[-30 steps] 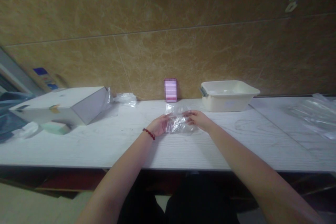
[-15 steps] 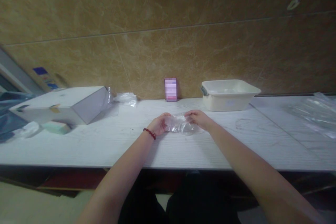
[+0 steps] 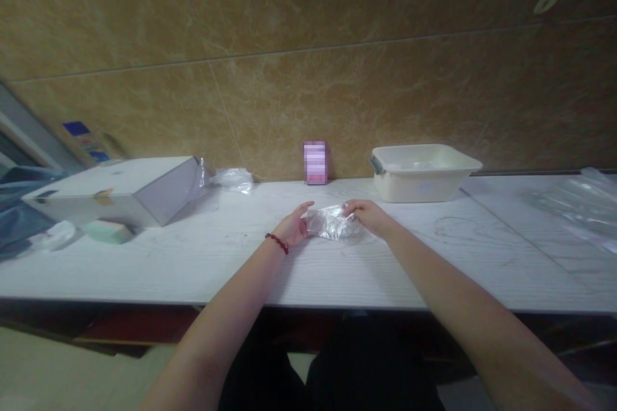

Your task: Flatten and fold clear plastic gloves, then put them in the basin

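The right hand (image 3: 365,215) pinches the upper right part of a clear plastic bag (image 3: 330,223) between thumb and fingers. The left hand (image 3: 294,227) stands at the bag's left edge, thumb raised and parted widely from the fingers; whether its fingertips touch the film cannot be told. The bag sits just below the centre of the frame, thin, glossy and crinkled, with bright creases and a roughly oblong outline. Its long axis runs left to right, one short end toward the left palm, the other under the right hand. A red beaded bracelet (image 3: 277,243) rings the left wrist.

Beneath lies a white tabletop (image 3: 328,279) with a wood-grain texture. Beyond the bag, a pink and purple upright rectangle (image 3: 315,164), blurred, stands by the glossy, brown-veined wall (image 3: 289,103). Right of centre is a cream plastic tub (image 3: 409,189) with rounded corners and a grey handle. At left sits a flat-faced white box (image 3: 164,196), and at the right edge, loose clear film (image 3: 578,209).
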`<state>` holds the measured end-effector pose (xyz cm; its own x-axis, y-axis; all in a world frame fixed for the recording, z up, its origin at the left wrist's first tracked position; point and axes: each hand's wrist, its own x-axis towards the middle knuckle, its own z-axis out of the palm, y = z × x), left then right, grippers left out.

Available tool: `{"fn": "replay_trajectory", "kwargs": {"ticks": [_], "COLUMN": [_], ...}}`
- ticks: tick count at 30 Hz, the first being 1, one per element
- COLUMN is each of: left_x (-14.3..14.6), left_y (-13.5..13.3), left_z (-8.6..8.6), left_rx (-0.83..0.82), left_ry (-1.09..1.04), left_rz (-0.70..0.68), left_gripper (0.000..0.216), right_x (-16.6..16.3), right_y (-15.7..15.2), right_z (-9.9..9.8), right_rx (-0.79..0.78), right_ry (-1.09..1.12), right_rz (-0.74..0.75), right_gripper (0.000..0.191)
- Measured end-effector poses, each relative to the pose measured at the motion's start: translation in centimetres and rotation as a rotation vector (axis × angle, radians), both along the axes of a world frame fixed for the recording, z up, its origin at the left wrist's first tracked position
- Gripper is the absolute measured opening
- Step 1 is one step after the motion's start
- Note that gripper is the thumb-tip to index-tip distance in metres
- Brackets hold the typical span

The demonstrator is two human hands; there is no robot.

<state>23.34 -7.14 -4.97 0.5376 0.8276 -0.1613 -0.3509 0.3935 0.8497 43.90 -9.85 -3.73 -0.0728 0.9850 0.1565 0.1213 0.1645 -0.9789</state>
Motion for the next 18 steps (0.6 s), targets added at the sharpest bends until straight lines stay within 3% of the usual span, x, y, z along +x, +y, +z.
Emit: {"fn": "replay_trajectory", "kwargs": {"ticks": [6,14,18], "left_x": [0.18,0.3,0.36], "left_y": [-0.08,-0.15,-0.47], "left_z": [-0.3,-0.17,0.02], "left_rx": [0.039,0.051,0.1], "left_ry": [0.05,0.03,0.047], "left_rz": [0.081,0.126,0.091], "left_gripper": [0.026,0.016,0.026], "right_x": [0.37,0.55,0.53], "right_y": [0.26,0.25,0.26], "right_z": [-0.25,-0.2,-0.21], "right_rx": [0.078,0.121,0.111], "right_ry": [-0.124,-0.128,-0.141], "right_rz": [0.013,0.067,0.078], "right_gripper": [0.031,0.029,0.025]}}
